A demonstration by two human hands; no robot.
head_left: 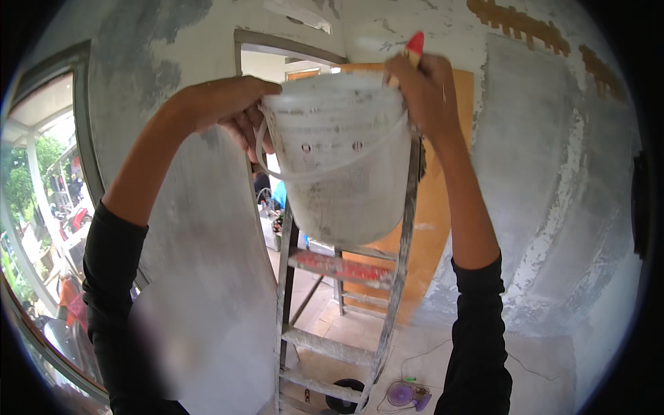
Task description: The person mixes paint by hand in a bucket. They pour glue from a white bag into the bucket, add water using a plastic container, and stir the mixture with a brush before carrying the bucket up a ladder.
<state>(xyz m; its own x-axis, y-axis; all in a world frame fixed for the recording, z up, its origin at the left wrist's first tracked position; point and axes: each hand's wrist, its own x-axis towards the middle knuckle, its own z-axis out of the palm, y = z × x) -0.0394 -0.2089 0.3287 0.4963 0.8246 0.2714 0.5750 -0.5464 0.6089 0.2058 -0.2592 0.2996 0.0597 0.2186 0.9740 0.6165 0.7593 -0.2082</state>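
Note:
A white plastic bucket [339,166], smeared with dirt, is held up in front of me at the top of a stepladder [339,270]. My left hand [238,107] is closed on its rim at the left, thumb on top and fingers down the side near the white handle. At the right rim, my right hand [429,93] grips a paintbrush by its wooden handle with a red end [415,45]. Its bristle end is hidden behind the hand and bucket, and so is whatever the bucket contains. Whether the bucket's base rests on the ladder is hard to tell.
Behind the ladder are a doorway and an orange-brown door [443,173]. Patchy grey plaster walls [539,173] rise on both sides, with a window [48,194] at left. On the floor lie a purple fan [401,394], a cable and a black basin [344,394].

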